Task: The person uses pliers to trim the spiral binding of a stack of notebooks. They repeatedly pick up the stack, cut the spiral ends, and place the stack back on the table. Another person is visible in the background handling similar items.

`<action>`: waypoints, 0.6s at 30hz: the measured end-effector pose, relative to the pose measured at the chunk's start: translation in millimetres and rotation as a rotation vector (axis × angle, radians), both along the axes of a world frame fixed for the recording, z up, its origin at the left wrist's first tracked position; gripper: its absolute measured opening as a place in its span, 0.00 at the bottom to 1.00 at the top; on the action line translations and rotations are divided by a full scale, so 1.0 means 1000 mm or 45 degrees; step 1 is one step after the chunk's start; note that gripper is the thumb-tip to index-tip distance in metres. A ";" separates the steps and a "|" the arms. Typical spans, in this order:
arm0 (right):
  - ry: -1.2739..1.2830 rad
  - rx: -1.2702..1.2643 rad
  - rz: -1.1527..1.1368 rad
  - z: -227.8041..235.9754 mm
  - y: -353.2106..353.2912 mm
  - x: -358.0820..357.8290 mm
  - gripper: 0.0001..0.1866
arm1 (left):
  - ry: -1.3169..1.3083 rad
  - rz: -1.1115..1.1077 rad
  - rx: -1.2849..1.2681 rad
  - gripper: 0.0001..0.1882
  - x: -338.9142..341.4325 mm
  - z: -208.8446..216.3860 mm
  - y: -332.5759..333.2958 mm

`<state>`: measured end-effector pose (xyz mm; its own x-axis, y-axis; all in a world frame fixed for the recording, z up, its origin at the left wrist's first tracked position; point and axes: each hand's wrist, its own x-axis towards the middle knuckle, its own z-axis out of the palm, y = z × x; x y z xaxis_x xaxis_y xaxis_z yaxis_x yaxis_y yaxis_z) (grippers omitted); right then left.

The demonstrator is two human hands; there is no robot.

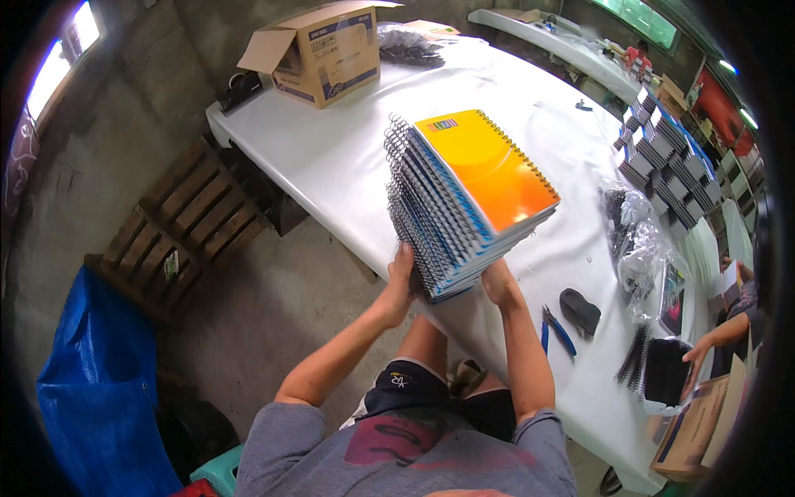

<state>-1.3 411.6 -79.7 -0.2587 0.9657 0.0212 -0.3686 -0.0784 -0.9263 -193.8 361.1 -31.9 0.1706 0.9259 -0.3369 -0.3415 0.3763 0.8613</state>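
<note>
Between my two hands is a thick stack of spiral notebooks (484, 186), the top one with a yellow and orange cover. Many wire spirals stick out along the stack's left side. My left hand (403, 269) is closed on the lower left corner, thumb along the spirals. Under the near right edge, my right hand (498, 282) supports the stack, its fingers mostly hidden beneath. The stack is tilted at the near edge of the white-covered table (331, 157). Blue-handled cutting pliers (559, 331) and a dark oval object (580, 312) lie to the right of my right forearm.
An opened cardboard box (331, 58) stands at the far left of the table. Stacked notebooks (667, 157), clear plastic bags (633, 240) and black spirals (636, 360) are at the right, where another person's hand (700, 356) reaches in. A wooden pallet (186, 224) leans at left.
</note>
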 end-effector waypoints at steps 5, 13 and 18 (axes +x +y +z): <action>-0.498 0.125 0.094 0.038 0.001 -0.002 0.27 | -0.082 0.255 0.060 0.43 0.012 -0.048 -0.012; -0.566 0.020 -0.059 0.013 -0.025 0.031 0.32 | 0.553 0.535 0.733 0.47 -0.041 -0.044 0.010; -1.428 0.419 -0.392 0.015 -0.100 -0.038 0.66 | 1.153 -0.451 1.030 0.42 -0.097 -0.021 0.079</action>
<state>-39.6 311.8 -64.6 -0.0510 0.9807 0.1887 0.6910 0.1711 -0.7024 -290.8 440.0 -53.2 0.4557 0.8723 0.1771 0.5009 -0.4158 0.7591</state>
